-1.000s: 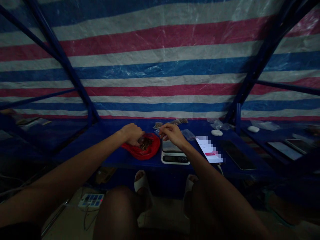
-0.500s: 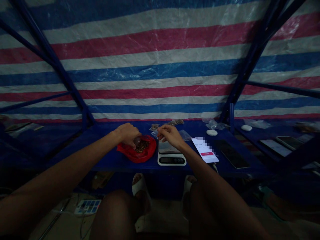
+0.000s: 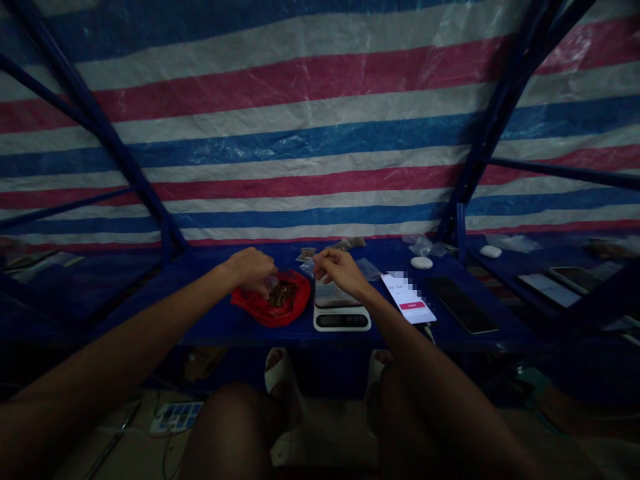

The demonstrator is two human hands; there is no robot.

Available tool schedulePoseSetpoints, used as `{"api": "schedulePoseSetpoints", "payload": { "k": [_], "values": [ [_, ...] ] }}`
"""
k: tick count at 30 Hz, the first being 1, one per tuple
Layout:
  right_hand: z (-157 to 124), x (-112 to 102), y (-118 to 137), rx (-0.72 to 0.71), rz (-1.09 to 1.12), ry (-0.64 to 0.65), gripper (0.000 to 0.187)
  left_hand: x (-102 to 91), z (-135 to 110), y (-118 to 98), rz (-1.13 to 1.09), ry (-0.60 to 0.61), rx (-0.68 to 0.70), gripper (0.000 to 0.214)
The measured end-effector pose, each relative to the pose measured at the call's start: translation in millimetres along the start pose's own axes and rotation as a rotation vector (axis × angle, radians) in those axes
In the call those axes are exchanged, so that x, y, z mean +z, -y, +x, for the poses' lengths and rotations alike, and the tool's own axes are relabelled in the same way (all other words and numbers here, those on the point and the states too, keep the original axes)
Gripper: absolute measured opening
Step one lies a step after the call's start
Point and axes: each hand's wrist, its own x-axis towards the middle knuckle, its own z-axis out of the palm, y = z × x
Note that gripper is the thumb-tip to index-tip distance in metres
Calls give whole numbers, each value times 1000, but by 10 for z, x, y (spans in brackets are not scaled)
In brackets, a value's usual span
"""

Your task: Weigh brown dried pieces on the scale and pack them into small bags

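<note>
While the red bag point(image 3: 280, 320) lies open just below and left of the frame's centre, its small brown pieces point(image 3: 283, 294) are exposed inside the rim. Spill hazard: if the left hand point(image 3: 253, 269) presses on the slack wall, the rim could fold and release pieces onto the blue table point(image 3: 210, 257). Tilting the clear object point(image 3: 271, 283) could also scatter any contents; its fill cannot be determined. Reading hazard: if the right hand point(image 3: 340, 268) settles on the scale point(image 3: 341, 323), right of the bag, its weight would probably falsify the value. Displacement hazard: an outward swing of the right forearm could nudge the lit phone point(image 3: 411, 305), right of centre.

Pose, left: the arm enters from the lower left; palm downward, fingers curled and apparently clamped on the clear object at the bag's left side. Pose, right: the arm enters from the lower right; the hand hangs above the scale plate, 2 digits, thumb and index finger, close at the tips. Whether they pinch anything cannot be told.
</note>
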Motion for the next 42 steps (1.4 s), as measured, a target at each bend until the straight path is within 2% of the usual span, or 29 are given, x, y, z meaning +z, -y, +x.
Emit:
{"api": "schedulePoseSetpoints", "payload": {
  "k": [5, 10, 16, 21, 23, 26, 29, 34, 38, 42],
  "values": [
    [6, -61, -27, -12, -13, -18, 19, 18, -44, 8, 28, -20, 26, 46],
    [5, -97, -57, -33, -35, -10, 20, 46, -28, 32, 121, 27, 62, 41],
    [3, -80, -58, -55, -40, -8, 19, -6, 24, 9, 125, -10, 57, 44],
    [-15, -68, -31, -43, -64, -2, 19, 22, 35, -37, 157, -68, 92, 18],
    [-20, -71, -20, -42, -64, 4, 19, 9, 35, -34, 151, -79, 93, 14],
    [-20, -85, -16, -30, -56, 7, 16, -43, 20, -11, 121, -74, 88, 24],
    [-16, -97, -23, -32, -54, 25, 14, -89, -12, 5, 45, -131, 60, 41],
    [-19, -72, -36, -119, -53, 87, 15, -91, 11, -114, -251, -325, -8, 66],
    [-6, -71, -63, -172, -58, 141, 18, -64, 162, -285, -468, -452, 4, 76],
    [-3, -154, -70, -180, -69, 138, 20, -42, 340, -371, -610, -512, 34, 76]
  ]
}}
